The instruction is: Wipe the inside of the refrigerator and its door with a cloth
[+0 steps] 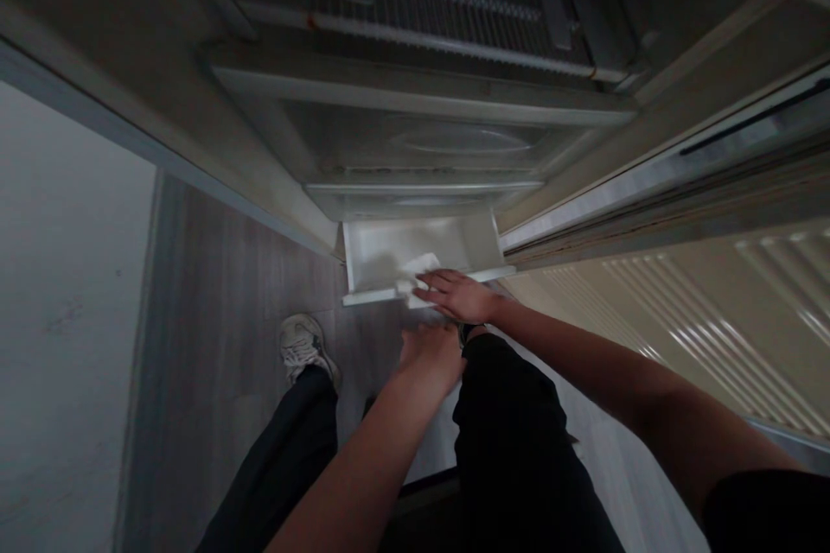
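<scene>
Head view: white cloth (420,270) lies on the front lip of the pulled-out white drawer (369,252) at the fridge's bottom, under the clear crisper bin (421,138). Right hand (459,294) lies flat and open on the cloth; left hand (433,352) hovers just below the lip, fingers loose, holding nothing. Judgement: keep the palm flat, brace the drawer, wipe lip to corners.

A white drawer (389,255) stands pulled out at the foot of an open fridge, low near the floor. A white cloth (418,270) lies on its front edge, at 6 o'clock of the tray.
</scene>
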A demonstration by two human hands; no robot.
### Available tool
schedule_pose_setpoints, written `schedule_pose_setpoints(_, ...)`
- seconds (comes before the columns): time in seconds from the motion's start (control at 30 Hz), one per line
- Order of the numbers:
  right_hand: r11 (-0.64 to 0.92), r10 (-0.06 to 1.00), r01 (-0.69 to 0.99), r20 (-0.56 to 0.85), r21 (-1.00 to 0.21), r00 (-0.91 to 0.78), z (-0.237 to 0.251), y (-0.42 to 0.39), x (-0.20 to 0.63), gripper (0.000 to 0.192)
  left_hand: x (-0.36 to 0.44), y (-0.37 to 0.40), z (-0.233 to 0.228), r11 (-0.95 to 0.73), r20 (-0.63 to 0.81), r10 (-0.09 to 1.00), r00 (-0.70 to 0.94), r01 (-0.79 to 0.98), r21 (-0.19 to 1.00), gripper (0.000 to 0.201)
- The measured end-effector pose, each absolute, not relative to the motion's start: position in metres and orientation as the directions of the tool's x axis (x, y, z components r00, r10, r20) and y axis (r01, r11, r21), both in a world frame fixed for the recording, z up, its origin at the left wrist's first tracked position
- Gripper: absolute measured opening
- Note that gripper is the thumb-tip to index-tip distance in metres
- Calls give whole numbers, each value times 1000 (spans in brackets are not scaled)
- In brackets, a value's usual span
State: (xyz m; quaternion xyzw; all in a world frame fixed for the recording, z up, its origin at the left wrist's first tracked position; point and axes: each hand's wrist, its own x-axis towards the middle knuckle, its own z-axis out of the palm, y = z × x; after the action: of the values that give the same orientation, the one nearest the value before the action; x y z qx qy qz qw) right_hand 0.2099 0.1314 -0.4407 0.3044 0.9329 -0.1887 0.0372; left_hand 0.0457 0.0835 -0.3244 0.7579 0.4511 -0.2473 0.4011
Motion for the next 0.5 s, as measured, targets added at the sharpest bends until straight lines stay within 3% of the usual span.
schedule_pose_setpoints(0.17,876,378,399,-129,-270,-917,-470,145,116,48,51,79,-327,-249,-799,433,418,907,340,48)
schedule_pose_setpoints(0.27,922,327,336,-76,-191,-942,-481,151,82,47,54,80,-328,-246,-809,423,408,911,331,47)
schedule_pose_setpoints(0.37,938,303,303,-28,-170,-953,-484,150,93,46,55,83,-326,-257,-801,417,430,901,350,48)
schedule_pose_setpoints(0.5,887,366,365,-51,-283,-929,-473,139,173,45,57,86,-321,-276,-787,424,447,892,358,46)
